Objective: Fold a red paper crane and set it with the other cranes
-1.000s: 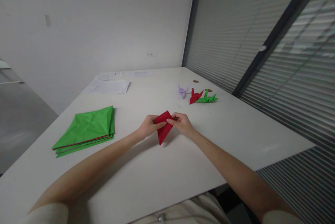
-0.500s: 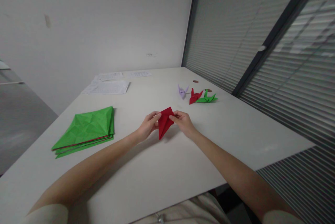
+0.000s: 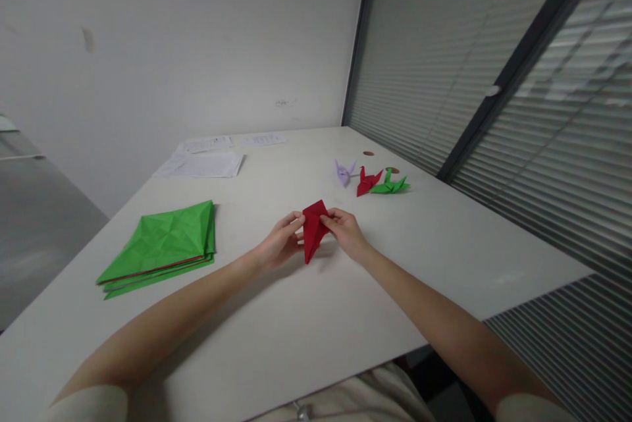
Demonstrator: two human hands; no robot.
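Note:
A folded red origami paper point(image 3: 313, 231), kite-shaped with its long point toward me, is held just above the table between my two hands. My left hand point(image 3: 282, 239) pinches its left edge, thumb on top and some fingers behind the paper. On the opposite side, my right hand point(image 3: 346, 231) grips the right edge, its thumb pressed on the front face. Part of each hand's fingers is hidden behind the paper.
Left on the white table point(image 3: 276, 343) lies a stack of creased green sheets point(image 3: 168, 237) with a red one among them. Beyond my right hand sit a lilac crane point(image 3: 343, 174), a red crane point(image 3: 368, 181) and a green crane point(image 3: 391, 183). Printed papers point(image 3: 202, 164) lie at the back left.
The red paper's lower point has swung slightly right and the shape looks narrower. My left hand has shifted a little, with its fingers showing further behind the paper.

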